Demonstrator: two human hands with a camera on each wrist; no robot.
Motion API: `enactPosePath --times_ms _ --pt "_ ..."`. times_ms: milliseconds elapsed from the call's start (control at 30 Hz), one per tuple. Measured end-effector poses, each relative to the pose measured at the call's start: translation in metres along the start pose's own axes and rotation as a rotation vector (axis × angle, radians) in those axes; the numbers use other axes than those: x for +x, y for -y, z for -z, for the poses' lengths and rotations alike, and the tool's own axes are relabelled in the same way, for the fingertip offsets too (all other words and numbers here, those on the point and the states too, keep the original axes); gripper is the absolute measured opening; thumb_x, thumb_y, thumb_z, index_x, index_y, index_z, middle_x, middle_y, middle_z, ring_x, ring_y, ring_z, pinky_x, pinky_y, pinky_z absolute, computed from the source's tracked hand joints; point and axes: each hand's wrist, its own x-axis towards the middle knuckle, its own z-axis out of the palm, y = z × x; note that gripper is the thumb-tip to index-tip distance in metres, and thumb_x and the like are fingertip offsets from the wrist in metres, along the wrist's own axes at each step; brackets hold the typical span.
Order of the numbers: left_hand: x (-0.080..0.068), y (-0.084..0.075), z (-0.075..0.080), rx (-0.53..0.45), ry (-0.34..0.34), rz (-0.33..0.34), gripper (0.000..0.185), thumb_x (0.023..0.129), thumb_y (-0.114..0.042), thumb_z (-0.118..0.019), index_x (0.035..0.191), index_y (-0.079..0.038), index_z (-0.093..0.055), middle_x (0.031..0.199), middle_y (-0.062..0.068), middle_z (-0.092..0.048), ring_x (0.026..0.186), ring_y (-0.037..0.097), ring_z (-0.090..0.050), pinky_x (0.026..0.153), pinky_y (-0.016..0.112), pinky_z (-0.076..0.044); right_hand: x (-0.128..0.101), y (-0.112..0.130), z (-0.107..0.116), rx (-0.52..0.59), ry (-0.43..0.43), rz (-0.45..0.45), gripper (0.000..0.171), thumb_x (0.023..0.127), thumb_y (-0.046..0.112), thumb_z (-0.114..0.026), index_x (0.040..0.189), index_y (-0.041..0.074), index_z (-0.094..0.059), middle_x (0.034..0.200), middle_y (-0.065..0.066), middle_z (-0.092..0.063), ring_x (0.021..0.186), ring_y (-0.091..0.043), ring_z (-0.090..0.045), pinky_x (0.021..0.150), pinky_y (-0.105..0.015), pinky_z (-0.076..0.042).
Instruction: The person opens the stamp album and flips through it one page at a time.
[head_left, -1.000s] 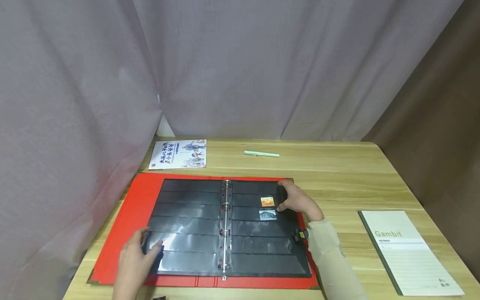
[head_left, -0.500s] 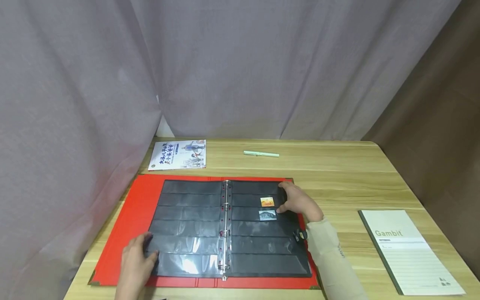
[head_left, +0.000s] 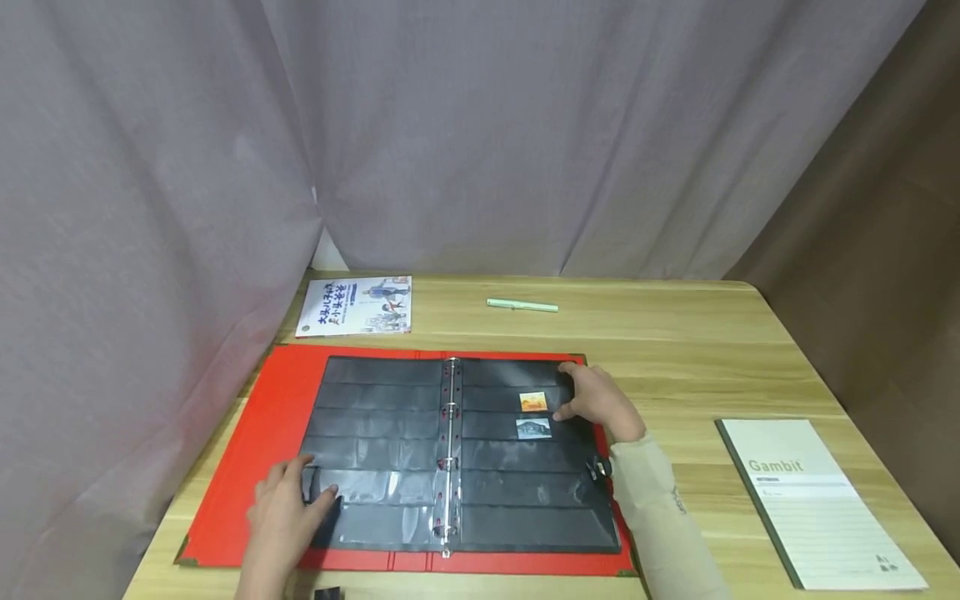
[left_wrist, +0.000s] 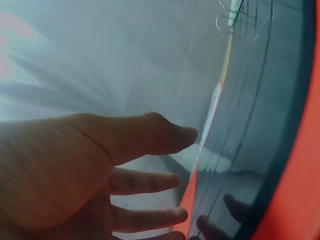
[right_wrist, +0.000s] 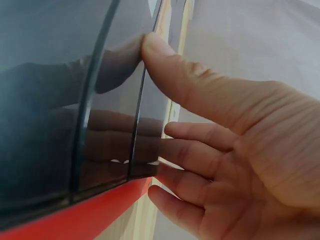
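Observation:
A red ring binder (head_left: 225,492) lies spread on the wooden table, with black pocket pages on both sides of its metal rings (head_left: 451,450). Two small stamps sit in the right page (head_left: 536,529): an orange one (head_left: 533,402) and, below it, a blue-grey one (head_left: 534,429). My left hand (head_left: 283,508) hovers at the lower outer edge of the left page (head_left: 382,425), fingers spread and holding nothing. My right hand (head_left: 603,402) is at the upper outer edge of the right page. Its thumb (right_wrist: 160,47) touches the page surface; the other fingers extend loosely by the edge.
Behind the binder lie a white picture booklet (head_left: 356,307) and a pale green pen (head_left: 522,305). A Gambit notebook (head_left: 817,508) rests at the right. A small black item (head_left: 327,593) shows at the bottom frame edge. Grey curtains (head_left: 480,142) hang behind the table.
My left hand has shifted slightly right, with its fingers spread over the page edge. Bright reflections on the left page have shrunk and shifted. My right hand has stayed in place.

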Motion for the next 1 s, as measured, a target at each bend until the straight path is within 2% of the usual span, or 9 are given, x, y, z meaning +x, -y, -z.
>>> enactPosePath --times_ms 200,400,533,733,833,1000 --pt "0.009 -0.011 -0.007 -0.032 -0.004 -0.095 0.059 0.088 -0.019 -0.075 0.138 0.003 -0.052 0.141 0.036 -0.044 0.127 0.057 -0.04 0.09 0.075 -0.035 -0.004 0.005 -0.001 -0.018 -0.026 -0.004 0.086 0.067 0.015 -0.095 0.139 -0.007 -0.054 0.125 -0.027 -0.064 0.108 -0.04 -0.058 0.096 -0.055 -0.048" --pt "0.013 -0.016 -0.016 -0.007 0.01 -0.159 0.064 0.086 -0.018 -0.078 0.14 0.002 -0.052 0.148 0.037 -0.038 0.135 0.057 -0.036 0.097 0.079 -0.03 -0.008 0.009 -0.005 -0.038 -0.082 0.016 0.083 0.065 0.011 -0.096 0.135 -0.009 -0.056 0.118 -0.027 -0.066 0.101 -0.039 -0.061 0.092 -0.055 -0.049" --pt "0.015 -0.02 -0.021 0.018 0.032 -0.163 0.066 0.085 -0.021 -0.08 0.141 -0.001 -0.053 0.15 0.036 -0.038 0.136 0.057 -0.034 0.098 0.082 -0.025 -0.01 0.013 -0.006 -0.078 -0.128 0.025 0.079 0.063 0.009 -0.096 0.13 -0.009 -0.058 0.109 -0.026 -0.068 0.096 -0.039 -0.062 0.089 -0.054 -0.051" --pt "0.017 -0.023 -0.027 0.0 0.092 -0.18 0.072 0.085 -0.025 -0.081 0.146 -0.002 -0.05 0.154 0.036 -0.032 0.141 0.06 -0.024 0.102 0.082 -0.015 -0.013 0.016 -0.006 -0.1 -0.17 0.018 0.075 0.061 0.005 -0.096 0.126 -0.008 -0.059 0.102 -0.023 -0.068 0.09 -0.038 -0.062 0.086 -0.053 -0.052" --pt "0.018 -0.024 -0.029 -0.022 0.116 -0.196 0.076 0.085 -0.029 -0.082 0.148 -0.004 -0.048 0.155 0.037 -0.028 0.141 0.062 -0.02 0.103 0.083 -0.012 -0.014 0.016 -0.008 -0.082 -0.193 0.021 0.076 0.062 0.004 -0.095 0.127 -0.007 -0.058 0.103 -0.023 -0.068 0.089 -0.037 -0.062 0.084 -0.053 -0.052" --pt "0.02 -0.024 -0.031 -0.026 0.16 -0.195 0.082 0.083 -0.033 -0.083 0.151 -0.006 -0.045 0.158 0.035 -0.022 0.141 0.065 -0.014 0.101 0.085 -0.007 -0.014 0.013 -0.01 -0.026 -0.215 0.042 0.084 0.063 0.002 -0.094 0.136 -0.006 -0.053 0.114 -0.026 -0.067 0.097 -0.042 -0.062 0.088 -0.054 -0.051"
